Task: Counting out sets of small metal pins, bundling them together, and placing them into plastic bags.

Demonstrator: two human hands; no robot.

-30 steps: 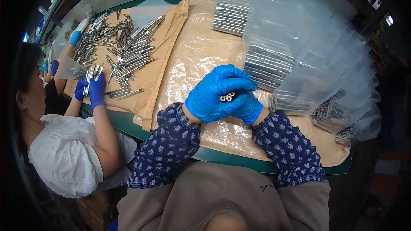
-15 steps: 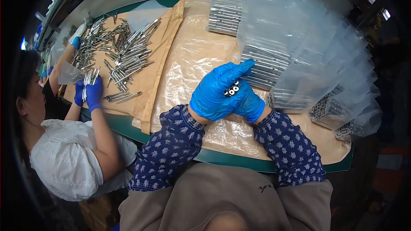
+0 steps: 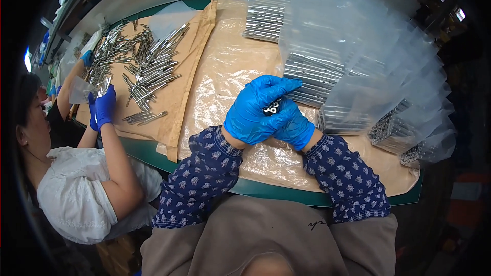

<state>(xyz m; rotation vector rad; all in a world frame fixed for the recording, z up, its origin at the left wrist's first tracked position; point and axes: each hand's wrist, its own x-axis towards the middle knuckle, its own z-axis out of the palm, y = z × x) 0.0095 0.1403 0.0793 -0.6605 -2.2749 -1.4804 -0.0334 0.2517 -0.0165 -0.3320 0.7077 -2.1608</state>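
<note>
Both my hands wear blue gloves and are pressed together around a small bundle of metal rods (image 3: 272, 108). Only the round ends of the bundle show, bright rings with dark centres; the rest is hidden inside the gloves. My left hand (image 3: 248, 115) wraps it from the left, fingers reaching across the top. From the right, my right hand (image 3: 295, 127) closes on it, lower and partly covered by the left. Just beyond my fingertips, a stack of silver rods (image 3: 313, 75) lies in a clear plastic bag.
More bagged rods (image 3: 264, 20) lie at the back, with further bags (image 3: 391, 128) fanned out at right. Loose metal rods (image 3: 153, 71) are heaped on brown paper at left. A co-worker's purple-gloved hands (image 3: 104, 106) hold several rods there. Wrinkled plastic sheeting (image 3: 220, 71) covers my part of the table.
My hands keep their grip on the bundle, and its visible ends have shifted slightly left and down. At left, the co-worker's gloved hands and rods have moved a little.
</note>
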